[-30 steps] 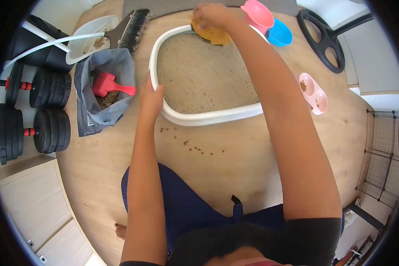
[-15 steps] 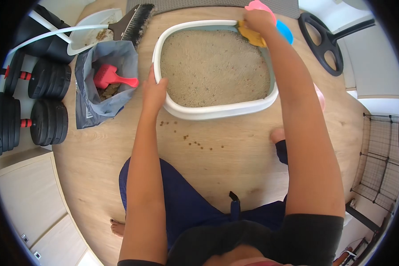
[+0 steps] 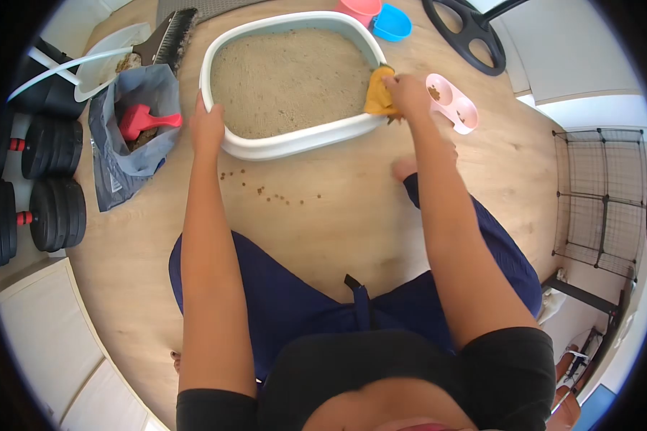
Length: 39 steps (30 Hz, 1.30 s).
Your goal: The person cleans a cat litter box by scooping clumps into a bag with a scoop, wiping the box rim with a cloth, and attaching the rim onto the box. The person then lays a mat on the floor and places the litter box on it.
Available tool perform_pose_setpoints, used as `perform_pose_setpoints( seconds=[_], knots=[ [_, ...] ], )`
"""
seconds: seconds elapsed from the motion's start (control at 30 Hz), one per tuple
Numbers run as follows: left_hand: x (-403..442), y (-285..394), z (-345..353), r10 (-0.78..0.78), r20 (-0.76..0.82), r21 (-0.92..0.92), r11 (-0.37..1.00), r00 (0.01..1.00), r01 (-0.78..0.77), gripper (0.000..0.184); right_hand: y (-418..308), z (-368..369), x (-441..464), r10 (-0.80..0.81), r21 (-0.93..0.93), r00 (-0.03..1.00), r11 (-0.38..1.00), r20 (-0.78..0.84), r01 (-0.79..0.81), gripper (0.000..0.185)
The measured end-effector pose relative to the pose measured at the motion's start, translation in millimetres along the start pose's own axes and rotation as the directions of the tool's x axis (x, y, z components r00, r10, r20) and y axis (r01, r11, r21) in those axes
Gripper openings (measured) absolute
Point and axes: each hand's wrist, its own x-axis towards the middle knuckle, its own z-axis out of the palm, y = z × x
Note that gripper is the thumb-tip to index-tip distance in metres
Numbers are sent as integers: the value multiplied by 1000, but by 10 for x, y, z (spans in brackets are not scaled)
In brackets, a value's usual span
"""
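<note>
Litter (image 3: 287,82) fills the bottom of a white-rimmed litter box (image 3: 295,144), which sits on the wooden floor (image 3: 352,230) in front of the person. The left hand (image 3: 207,128) has a partly closed grip on the box's left side, near the close corner. The right hand (image 3: 410,97) has its grip bunched around a yellow cloth (image 3: 381,92), which lies against the rim on the right side; the fingertips are partly hidden. Just beyond that hand is a pink double bowl (image 3: 451,104) with kibble in it. A blue bowl (image 3: 392,23) and a pink bowl (image 3: 359,7) stand near the far right corner. Left of the box, an open gray bag (image 3: 126,167) holds a red scoop (image 3: 147,123). Small brown pieces (image 3: 268,192) are scattered on the near side.
</note>
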Motion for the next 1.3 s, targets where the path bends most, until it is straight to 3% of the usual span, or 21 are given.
perform_pose_setpoints(
  seconds=[0.03, 0.23, 0.4, 0.47, 0.5, 0.53, 0.57, 0.63, 0.7, 0.73, 0.77, 0.8, 0.87, 0.93, 0.97, 1.0, 1.07, 1.1, 1.17, 1.23, 1.3],
  knots=[
    [11, -25, 15, -15, -3, 36, 999, 1000, 15, 65, 86, 117, -233, -15, -60, 999, 998, -45, 12, 45],
    [-27, 67, -1, -56, -1, 107, 993, 998, 56, 65, -161, 736, -1011, 128, 221, 989, 969, -79, -108, 56],
    [38, 49, -32, -48, 18, 190, 981, 999, 43, 65, -825, 843, -1477, 73, 382, 994, 919, 83, -99, 51],
    [86, -26, -1, -29, 34, 169, 985, 999, 23, 64, -1068, 546, -1752, -215, 377, 975, 910, 65, 175, 36],
    [83, -37, 15, -33, 34, 168, 985, 999, 27, 64, -1131, 427, -1795, -215, 375, 974, 911, 69, 175, 36],
    [91, -35, 7, -31, 51, 190, 982, 998, 21, 63, -1189, 311, -1810, -294, 375, 930, 855, -222, 360, 29],
    [95, -34, -22, -33, 63, 215, 977, 998, 18, 63, -1207, 256, -1793, -344, 324, 801, 781, -490, 534, 23],
    [28, -51, 6, -29, 2, 294, 956, 1000, 27, 62, -1009, 331, -1413, -378, 159, 680, 793, -629, 588, 17],
    [88, -77, -115, 2, -71, 362, 932, 997, 24, 62, -1074, 174, -1503, -361, 234, 681, 751, -637, 617, 17],
    [74, -120, -169, 4, -45, 252, 968, 999, 8, 61, -1084, 147, -1545, -329, 301, 692, 722, -643, 623, 17],
    [16, -170, -201, 9, -8, 143, 990, 1000, -7, 61, -1108, 224, -1589, -327, 308, 700, 724, -634, 617, 17],
    [-21, -195, -258, 87, 18, 124, 988, 996, -88, 55, -1213, 321, -1607, -477, 227, 634, 661, -609, 715, 17],
    [-324, -136, -272, 168, -41, 204, 966, 985, -156, 52, -1298, 553, -1636, -605, 165, 550, 574, -576, 802, 18],
    [-565, -69, -324, 258, -96, 285, 933, 961, -222, 48, -1284, 771, -1665, -859, 141, 492, 474, -144, 869, 14],
    [-660, -79, -352, 279, -110, 259, 935, 954, -244, 46, -1174, 856, -1636, -858, 145, 490, 470, -154, 870, 14],
    [-724, -89, -384, 298, -128, 231, 937, 946, -263, 44, -979, 895, -1565, -732, 289, 678, 634, -75, 717, 12],
    [-789, -149, -541, 338, -125, 269, 917, 933, -296, 42, -551, 780, -1377, -627, 142, 777, 766, -52, 627, 10],
    [-846, -195, -648, 372, -109, 303, 896, 922, -325, 39, -305, 659, -1284, -686, -136, 717, 727, -119, 673, 11],
    [-833, -162, -884, 365, -66, 235, 910, 929, -341, 36, -52, 243, -1272, -658, -196, 706, 753, -262, 628, 15],
    [-996, 94, -1062, 364, -22, 159, 921, 931, -357, 33, -190, -361, -1682, -653, -201, 592, 734, -473, 648, 14],
    [-1308, 506, -1226, 332, 0, 44, 942, 943, -332, 30, -157, -586, -1827, -672, -179, 529, 690, -518, 702, 13]
  ],
)
